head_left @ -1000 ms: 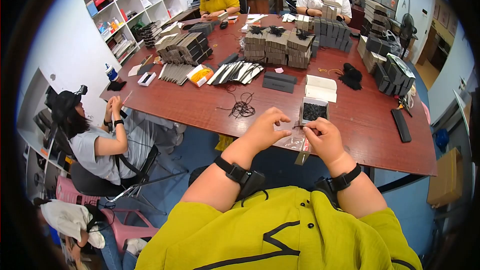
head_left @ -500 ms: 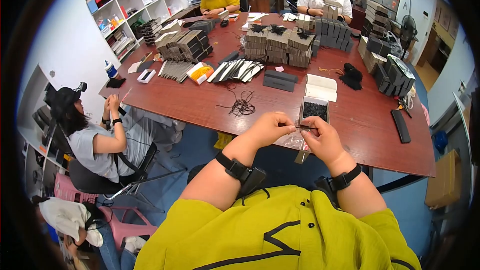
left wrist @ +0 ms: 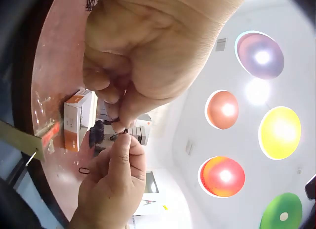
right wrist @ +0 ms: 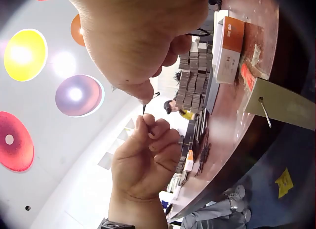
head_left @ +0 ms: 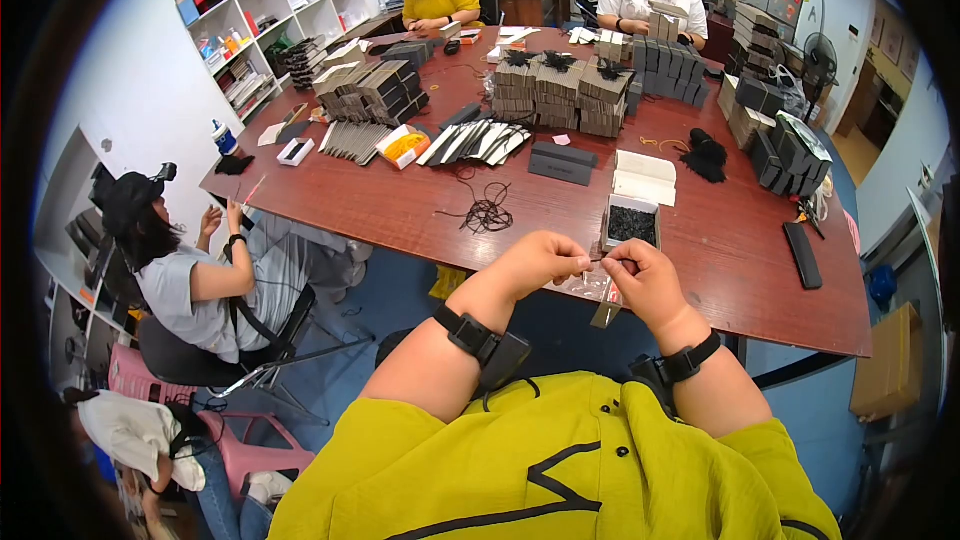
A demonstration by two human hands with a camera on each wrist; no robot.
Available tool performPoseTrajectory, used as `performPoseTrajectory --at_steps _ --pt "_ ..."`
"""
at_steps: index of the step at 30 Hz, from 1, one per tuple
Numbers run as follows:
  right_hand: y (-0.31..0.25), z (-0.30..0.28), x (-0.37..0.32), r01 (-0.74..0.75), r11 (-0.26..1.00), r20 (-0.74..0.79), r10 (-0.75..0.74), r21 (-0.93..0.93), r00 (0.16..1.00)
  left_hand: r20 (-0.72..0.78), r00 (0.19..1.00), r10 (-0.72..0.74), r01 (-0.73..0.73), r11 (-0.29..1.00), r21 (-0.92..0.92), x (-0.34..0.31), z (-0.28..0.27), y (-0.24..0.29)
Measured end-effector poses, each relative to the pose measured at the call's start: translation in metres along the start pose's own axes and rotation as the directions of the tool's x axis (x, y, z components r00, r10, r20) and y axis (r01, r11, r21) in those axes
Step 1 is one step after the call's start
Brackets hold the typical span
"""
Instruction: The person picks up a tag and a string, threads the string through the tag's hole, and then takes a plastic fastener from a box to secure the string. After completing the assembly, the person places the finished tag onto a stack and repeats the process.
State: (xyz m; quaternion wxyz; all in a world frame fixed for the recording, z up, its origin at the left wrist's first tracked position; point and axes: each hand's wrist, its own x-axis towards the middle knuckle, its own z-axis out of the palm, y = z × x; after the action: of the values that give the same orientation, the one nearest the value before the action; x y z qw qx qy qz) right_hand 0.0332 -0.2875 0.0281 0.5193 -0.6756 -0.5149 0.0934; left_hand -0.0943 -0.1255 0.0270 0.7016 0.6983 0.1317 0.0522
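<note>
Both hands meet above the table's near edge. A thin black cord (right wrist: 144, 109) runs between their fingertips in the right wrist view. My left hand (head_left: 543, 262) pinches one part of it between thumb and forefinger, and my right hand (head_left: 647, 282) pinches the other, with a small loop showing by its fingers. Just beyond the hands stands an open white box (head_left: 632, 225) full of small black pieces, its lid folded back. Its orange and white side shows in the left wrist view. A flat metal strip (head_left: 606, 312) with a pin juts over the table edge below the hands.
On the red table (head_left: 380, 202) lie a tangle of black cord (head_left: 487, 210), a dark grey case (head_left: 562, 163), black-and-white strips (head_left: 475, 144) and tall stacks of grey pieces (head_left: 555, 95). A black bundle (head_left: 705, 154) is to the right. Other people sit around the table.
My left hand has come in to the right and its fingers have closed at the cord beside my right hand. Since then the fingertips have shifted slightly apart, with cord between them.
</note>
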Motion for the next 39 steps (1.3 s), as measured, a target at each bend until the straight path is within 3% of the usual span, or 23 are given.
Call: performPoseTrajectory --at_steps 1,5,13,17,19,26,35,38,39 --pt "-0.002 -0.001 0.0 0.023 0.996 0.019 -0.022 -0.083 1.0 0.015 1.0 0.006 -0.005 0.998 -0.063 0.0 0.0 -0.001" --pt "-0.001 0.0 -0.001 0.038 0.999 0.012 -0.038 -0.019 0.999 -0.006 1.0 -0.023 0.022 0.995 -0.1 0.0 0.0 0.0" --pt "-0.009 -0.002 0.0 0.077 0.99 0.011 -0.077 -0.116 0.997 0.02 1.0 -0.016 0.018 0.994 -0.104 0.001 0.001 -0.001" --pt "-0.006 -0.002 0.001 0.045 0.994 -0.004 -0.046 -0.103 0.999 0.013 0.999 -0.034 0.035 0.995 -0.093 -0.002 0.0 0.0" --pt "-0.004 -0.001 0.001 0.025 0.999 -0.022 -0.026 -0.033 0.999 0.029 0.997 -0.071 0.075 0.977 -0.198 -0.002 -0.001 -0.004" --pt "-0.006 -0.002 0.001 0.035 0.998 -0.02 -0.036 -0.045 0.999 0.028 0.999 -0.015 0.021 0.97 -0.244 0.001 -0.003 -0.013" --pt "0.001 -0.002 0.001 0.028 0.999 -0.023 -0.029 -0.044 0.999 -0.051 0.997 -0.061 0.05 0.98 -0.194 -0.002 -0.003 -0.008" --pt "-0.001 -0.002 0.001 0.026 0.999 -0.023 -0.027 -0.045 0.999 0.002 0.998 -0.059 0.058 0.99 -0.131 -0.003 -0.005 -0.007" --pt "-0.001 -0.002 0.001 0.033 0.998 -0.027 -0.034 -0.049 0.999 -0.082 0.996 0.032 -0.03 0.999 0.022 -0.002 -0.004 -0.007"
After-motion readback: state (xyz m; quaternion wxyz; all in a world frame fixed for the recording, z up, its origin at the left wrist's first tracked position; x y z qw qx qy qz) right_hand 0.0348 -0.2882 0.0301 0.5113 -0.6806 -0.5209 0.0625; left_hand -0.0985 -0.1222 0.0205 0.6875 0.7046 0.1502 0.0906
